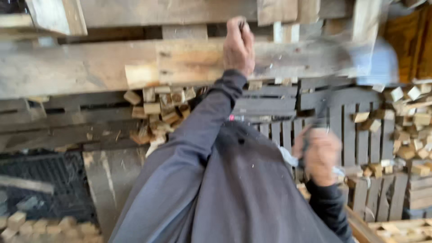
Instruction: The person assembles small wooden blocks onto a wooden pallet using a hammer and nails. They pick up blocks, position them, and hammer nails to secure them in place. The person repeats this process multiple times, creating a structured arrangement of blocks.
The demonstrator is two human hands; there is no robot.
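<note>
Wooden pallet (189,63), weathered and pale, stretches across the upper part of the view, its long plank running from the left edge to beyond the middle. The left hand (238,45) is raised at the end of a dark grey sleeve (198,130), and its fingers curl over the top edge of that plank, clamped on the wood. The right hand (320,155) sits lower, well apart from the left, in front of a dark slatted pallet (355,126); it is badly blurred and seems closed around something dark, but what it grips cannot be told. Under the plank, just left of the sleeve, lies a heap of small wood blocks (157,112). More such offcuts (411,130) are piled at the right edge, and another row of blocks (40,225) shows at the bottom left, below a black mesh surface (45,180).
</note>
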